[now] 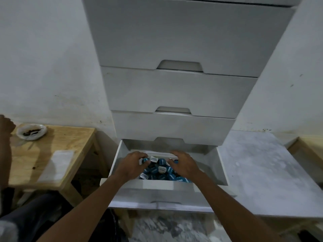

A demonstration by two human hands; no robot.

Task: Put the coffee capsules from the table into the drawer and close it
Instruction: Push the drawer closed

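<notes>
Two hands are reaching into the open bottom drawer of a white drawer unit. The left hand is lying on the left side of a pile of coffee capsules, and the right hand is lying on the right side of it. The fingers of both hands are curling down and narrow around the pile and are touching the capsules; I cannot tell if any capsule is really being held. The capsules are blue with white lids and are all sitting inside the drawer, in its middle part, between the two hands. The hands are covering part of the pile, so the number of capsules is not clear.

Three more drawers are standing shut above the open one. The front panel of the open drawer is sticking out toward the near side, under the forearms.

To the left, a wooden table is standing just beside the unit. A white bowl with something dark in it is sitting on its far left corner, and a pale flat sheet is lying on its near part. Another person's arm is showing at the left edge, near the bowl. To the right, a grey marbled surface is lying beside the drawer.
</notes>
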